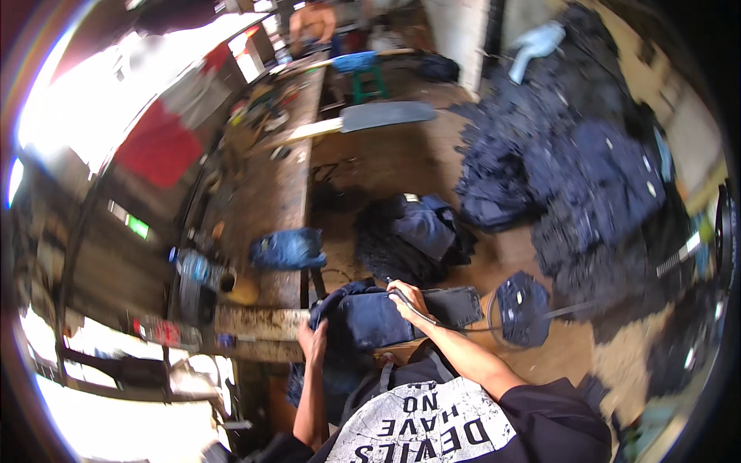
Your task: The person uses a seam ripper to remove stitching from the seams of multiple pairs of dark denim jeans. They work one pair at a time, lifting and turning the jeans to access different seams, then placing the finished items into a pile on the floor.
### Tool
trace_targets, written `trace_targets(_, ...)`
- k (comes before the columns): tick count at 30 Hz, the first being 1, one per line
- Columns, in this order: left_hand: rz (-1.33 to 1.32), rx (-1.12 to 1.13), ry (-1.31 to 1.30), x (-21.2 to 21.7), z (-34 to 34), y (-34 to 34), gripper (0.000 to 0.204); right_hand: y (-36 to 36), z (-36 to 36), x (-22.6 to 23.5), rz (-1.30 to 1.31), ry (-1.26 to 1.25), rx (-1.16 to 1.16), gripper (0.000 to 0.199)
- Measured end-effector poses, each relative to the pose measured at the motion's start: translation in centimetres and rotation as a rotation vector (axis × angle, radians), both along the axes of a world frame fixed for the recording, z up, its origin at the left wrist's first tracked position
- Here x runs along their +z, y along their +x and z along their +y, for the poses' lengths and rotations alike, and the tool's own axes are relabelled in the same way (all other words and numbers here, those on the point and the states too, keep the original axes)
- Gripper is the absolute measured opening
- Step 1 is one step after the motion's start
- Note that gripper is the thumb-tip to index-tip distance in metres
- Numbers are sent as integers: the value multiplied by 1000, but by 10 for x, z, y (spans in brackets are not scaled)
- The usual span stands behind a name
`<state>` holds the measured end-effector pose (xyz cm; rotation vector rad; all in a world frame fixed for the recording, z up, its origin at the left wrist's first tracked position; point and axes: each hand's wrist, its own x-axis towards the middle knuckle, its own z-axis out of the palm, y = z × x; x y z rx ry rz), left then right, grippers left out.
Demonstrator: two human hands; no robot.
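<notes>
A dark blue pair of jeans [377, 320] is drawn over a narrow dark board [457, 304] in front of me. My left hand [312, 337] grips the bunched fabric at its left end. Above the middle of the garment, my right hand [407, 299] is closed round a slim tool whose tip points to the far left. A dark cable [421, 315] leads from it past my right wrist and off to the right. My fingers cover most of the tool, so its kind is unclear.
A folded blue denim piece [287, 249] lies on the wooden bench [305, 177]. Beyond the board is a dark garment pile [409, 239]; a larger heap [571, 170] fills the right. Bottles [197, 268] stand left. Farther off are another padded board [386, 116], a green stool [369, 83] and a person [312, 25].
</notes>
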<state>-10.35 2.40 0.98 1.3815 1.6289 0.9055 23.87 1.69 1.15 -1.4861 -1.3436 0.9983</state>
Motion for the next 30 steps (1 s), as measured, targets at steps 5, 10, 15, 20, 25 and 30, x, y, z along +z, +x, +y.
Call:
trace_targets(5,-843,-430,-612,19,-25,-1,83,38,0,-27,-243,420,-92,19)
trace_targets(10,27,-281,-281,6,92,92,38,141,-44,-41,-303,459,-137,11)
trace_targets(15,538,-450,-168,-20,38,187,36,263,-133,-13,-149,215,-429,9)
trace_targets(20,92,-257,-287,-17,-52,270,29,270,-131,21,-215,318,-347,42)
trace_targets(25,-4,-419,-152,5,-64,447,20,251,-131,49,-144,382,-577,28)
trace_targets(30,-320,-410,-359,-32,-197,498,26,318,-208,30,-343,301,-683,15)
